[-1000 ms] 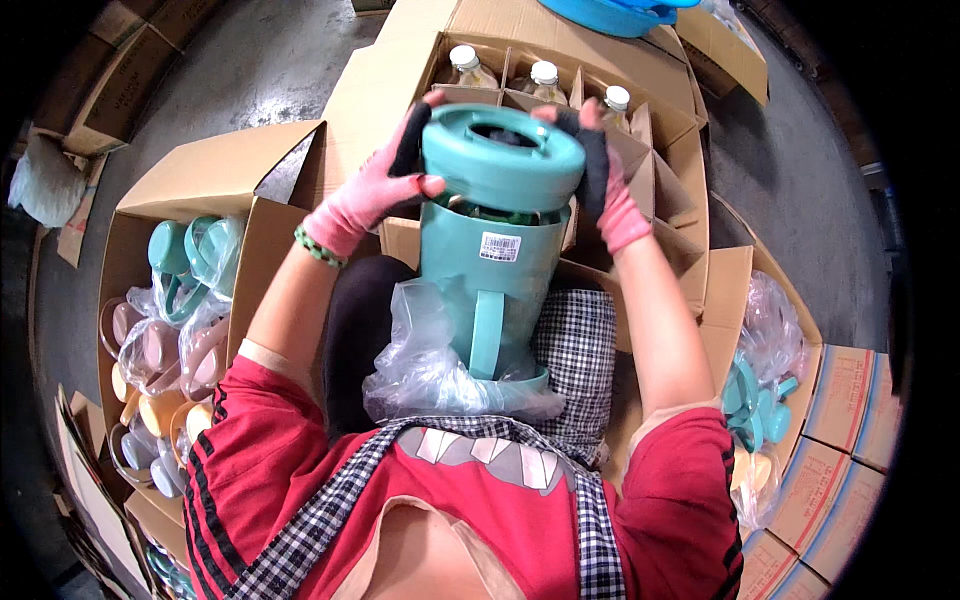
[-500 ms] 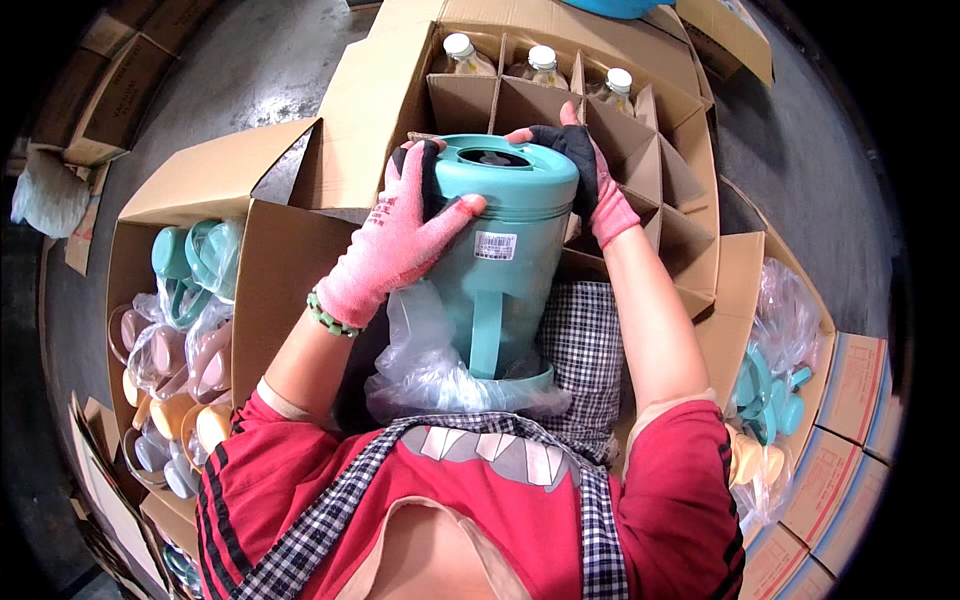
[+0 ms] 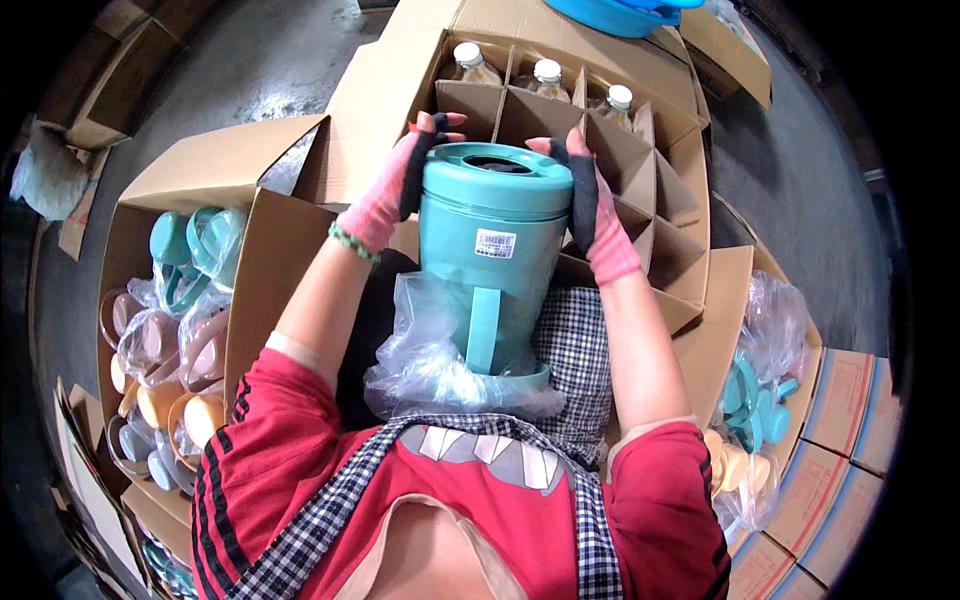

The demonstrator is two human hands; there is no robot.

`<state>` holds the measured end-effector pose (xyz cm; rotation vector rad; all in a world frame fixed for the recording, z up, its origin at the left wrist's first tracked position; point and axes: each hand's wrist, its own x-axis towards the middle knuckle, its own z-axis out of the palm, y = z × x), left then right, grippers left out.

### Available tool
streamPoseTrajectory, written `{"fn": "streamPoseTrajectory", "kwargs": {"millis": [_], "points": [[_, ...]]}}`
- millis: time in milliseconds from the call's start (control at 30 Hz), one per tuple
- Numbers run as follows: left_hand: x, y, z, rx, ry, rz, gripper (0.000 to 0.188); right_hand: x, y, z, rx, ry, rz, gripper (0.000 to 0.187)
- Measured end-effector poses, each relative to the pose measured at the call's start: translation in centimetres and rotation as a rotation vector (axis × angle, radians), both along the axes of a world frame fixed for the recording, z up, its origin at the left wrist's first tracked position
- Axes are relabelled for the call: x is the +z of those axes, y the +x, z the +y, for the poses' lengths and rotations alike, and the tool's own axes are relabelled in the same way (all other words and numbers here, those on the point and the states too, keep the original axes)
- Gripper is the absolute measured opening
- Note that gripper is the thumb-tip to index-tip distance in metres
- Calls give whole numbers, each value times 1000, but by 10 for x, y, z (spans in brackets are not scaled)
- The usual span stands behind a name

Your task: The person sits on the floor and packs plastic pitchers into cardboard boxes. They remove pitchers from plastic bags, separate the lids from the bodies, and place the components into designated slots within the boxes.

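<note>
A teal jug (image 3: 500, 250) with a handle, a round lid (image 3: 510, 168) and a white label stands in front of my chest. A clear plastic bag (image 3: 415, 345) is bunched round its lower end. My left hand (image 3: 400, 180), in a pink and black glove with bare fingertips, lies along the left side of the lid, its fingers stretched forward. On the right side, my right hand (image 3: 592, 195), gloved alike, has its palm beside the lid and its fingers extended. Whether either palm presses on the jug, I cannot tell.
Ahead stands a divided carton (image 3: 660, 250) with clear white-capped bottles (image 3: 470, 65) in its far row. An open carton of coloured, bagged parts (image 3: 170, 345) is on my left, another (image 3: 765, 400) on my right. A blue basin (image 3: 620, 15) is at the far edge.
My left hand has shifted forward, and its thumb has left the jug's front. The fingers of both hands have straightened beside the lid. The jug has barely moved.
</note>
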<state>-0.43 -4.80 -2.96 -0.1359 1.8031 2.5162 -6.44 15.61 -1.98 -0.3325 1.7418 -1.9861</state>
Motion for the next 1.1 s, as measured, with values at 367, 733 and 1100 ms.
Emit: {"fn": "streamPoseTrajectory", "kwargs": {"millis": [367,733,1100], "points": [[-14,9,-14,-110,225,-34,47,-2,32,8,-128,66,290,45],[-30,1,-27,-57,181,-146,46,24,47,-4,-99,85,359,57],[-34,6,-36,130,-206,-241,41,12,50,1,-98,42,481,55]]}}
